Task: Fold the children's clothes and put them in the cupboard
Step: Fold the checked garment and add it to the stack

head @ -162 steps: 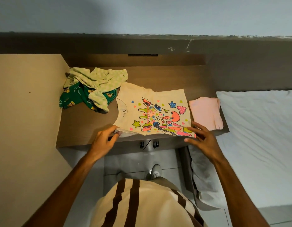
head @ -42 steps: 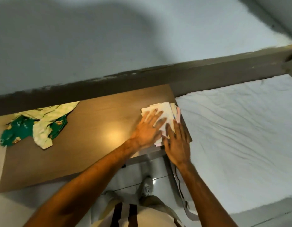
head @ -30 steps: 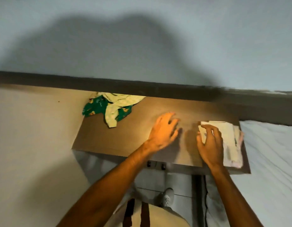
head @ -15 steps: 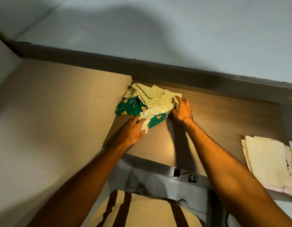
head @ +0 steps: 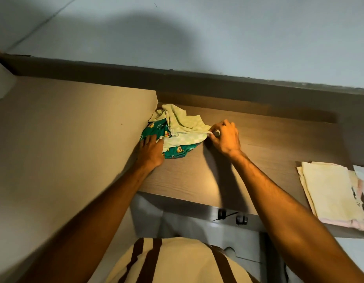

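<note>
At the tabletop's (head: pixel 197 180) far left corner lies a crumpled heap: a pale green garment (head: pixel 183 127) over a dark green printed one (head: pixel 175 149). The right hand (head: pixel 225 137) has its grip pinched shut on the pale garment's right edge. The left hand (head: pixel 150 151) rests flat, fingers apart, on the heap's near left side. A folded cream and pink stack (head: pixel 332 193) sits at the near right edge.
</note>
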